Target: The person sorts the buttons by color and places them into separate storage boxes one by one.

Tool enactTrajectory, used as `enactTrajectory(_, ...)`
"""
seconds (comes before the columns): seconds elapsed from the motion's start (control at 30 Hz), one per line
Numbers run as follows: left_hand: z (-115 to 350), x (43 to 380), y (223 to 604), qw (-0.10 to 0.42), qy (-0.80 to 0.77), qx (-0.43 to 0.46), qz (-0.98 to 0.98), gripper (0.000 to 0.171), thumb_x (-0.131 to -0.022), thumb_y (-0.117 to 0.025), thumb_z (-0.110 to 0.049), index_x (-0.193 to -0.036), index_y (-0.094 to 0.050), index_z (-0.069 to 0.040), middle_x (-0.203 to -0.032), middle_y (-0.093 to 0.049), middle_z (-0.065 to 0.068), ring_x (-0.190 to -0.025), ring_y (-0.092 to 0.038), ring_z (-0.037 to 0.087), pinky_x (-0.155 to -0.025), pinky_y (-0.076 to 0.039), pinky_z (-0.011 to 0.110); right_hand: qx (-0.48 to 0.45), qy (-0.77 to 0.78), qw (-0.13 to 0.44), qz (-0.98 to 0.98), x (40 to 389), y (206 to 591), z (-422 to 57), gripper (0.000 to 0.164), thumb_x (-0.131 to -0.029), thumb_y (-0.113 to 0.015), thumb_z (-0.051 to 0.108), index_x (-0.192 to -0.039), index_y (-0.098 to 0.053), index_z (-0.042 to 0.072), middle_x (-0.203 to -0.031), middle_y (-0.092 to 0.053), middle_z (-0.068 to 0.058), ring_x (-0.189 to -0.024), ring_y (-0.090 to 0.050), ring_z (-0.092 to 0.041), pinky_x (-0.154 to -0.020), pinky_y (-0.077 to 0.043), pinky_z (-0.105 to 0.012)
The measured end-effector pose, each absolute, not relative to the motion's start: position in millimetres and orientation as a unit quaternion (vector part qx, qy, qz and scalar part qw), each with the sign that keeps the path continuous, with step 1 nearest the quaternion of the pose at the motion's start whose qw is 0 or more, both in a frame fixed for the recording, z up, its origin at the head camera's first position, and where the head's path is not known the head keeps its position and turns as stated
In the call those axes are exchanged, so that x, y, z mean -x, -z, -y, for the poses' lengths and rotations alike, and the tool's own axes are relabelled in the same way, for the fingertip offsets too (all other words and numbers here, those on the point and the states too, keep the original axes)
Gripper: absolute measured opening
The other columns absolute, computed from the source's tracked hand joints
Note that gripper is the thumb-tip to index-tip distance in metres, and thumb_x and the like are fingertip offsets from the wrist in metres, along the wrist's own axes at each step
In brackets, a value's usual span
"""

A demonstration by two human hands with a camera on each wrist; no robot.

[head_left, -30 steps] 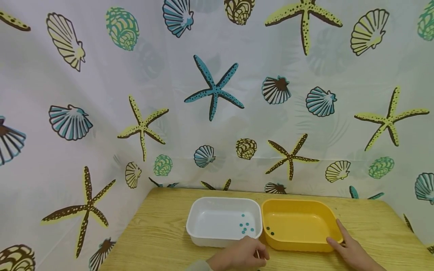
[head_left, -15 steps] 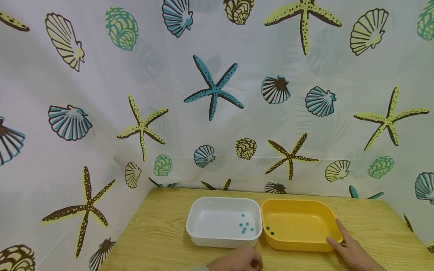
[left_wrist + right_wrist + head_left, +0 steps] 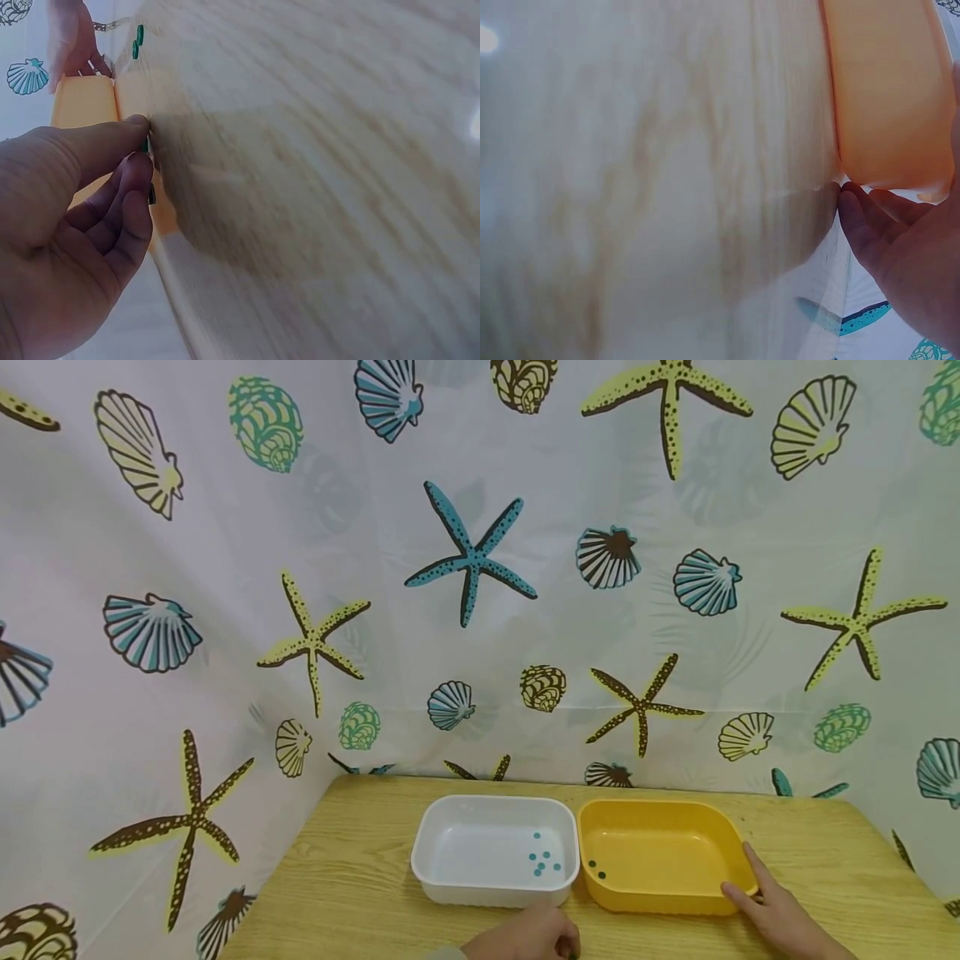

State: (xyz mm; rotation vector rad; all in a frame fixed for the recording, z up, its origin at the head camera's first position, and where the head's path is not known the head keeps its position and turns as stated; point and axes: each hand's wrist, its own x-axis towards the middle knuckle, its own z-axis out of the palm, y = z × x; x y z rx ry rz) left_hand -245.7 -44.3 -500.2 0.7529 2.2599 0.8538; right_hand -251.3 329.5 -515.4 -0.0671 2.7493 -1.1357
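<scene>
Discs (image 3: 541, 866) dot white tub (image 3: 472, 858) and yellow tub (image 3: 663, 860), left grip (image 3: 60, 251) pinching green disc (image 3: 145, 144), right grip (image 3: 777, 913) splayed.

The left hand (image 3: 60, 240) is partly hiding a green disc (image 3: 145, 145) between its thumb and finger. The right wrist view's edges are cutting off the right hand (image 3: 907, 251) and the yellow bin (image 3: 892, 90).

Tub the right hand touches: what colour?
Plain yellow-orange; the tub shows best in the head view.
</scene>
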Motion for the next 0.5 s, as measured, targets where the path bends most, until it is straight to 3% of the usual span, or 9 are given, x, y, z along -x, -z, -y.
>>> enactTrajectory(0.3, 45.3, 248.2, 504.6, 0.294, -0.334, -0.298, -0.845, 0.007, -0.087, -0.068, -0.012, -0.081, -0.071, -0.015, -0.072, -0.063, -0.008, -0.064, -0.057, 0.006, -0.06, -0.049, 0.023, 0.023, 0.374, 0.078, -0.924, 251.0, 512.9, -327.9, 0.09, -0.098, -0.043, 0.049, -0.147, 0.008, -0.006, -0.142, -0.011, -0.043, -0.125, -0.03, -0.055, -0.096, -0.031, -0.062)
enactTrajectory(0.5, 44.7, 248.0, 504.5, 0.294, -0.328, -0.292, -0.849, 0.008, -0.087, -0.067, -0.013, -0.08, -0.07, -0.016, -0.072, -0.062, -0.008, -0.064, -0.056, 0.007, -0.06, -0.048, 0.023, 0.021, 0.366, 0.075, -0.927, 251.8, 515.1, -328.7, 0.089, -0.098, -0.043, 0.048, -0.147, 0.007, -0.007, -0.14, -0.017, -0.043, -0.118, -0.043, -0.051, -0.093, -0.037, -0.059)
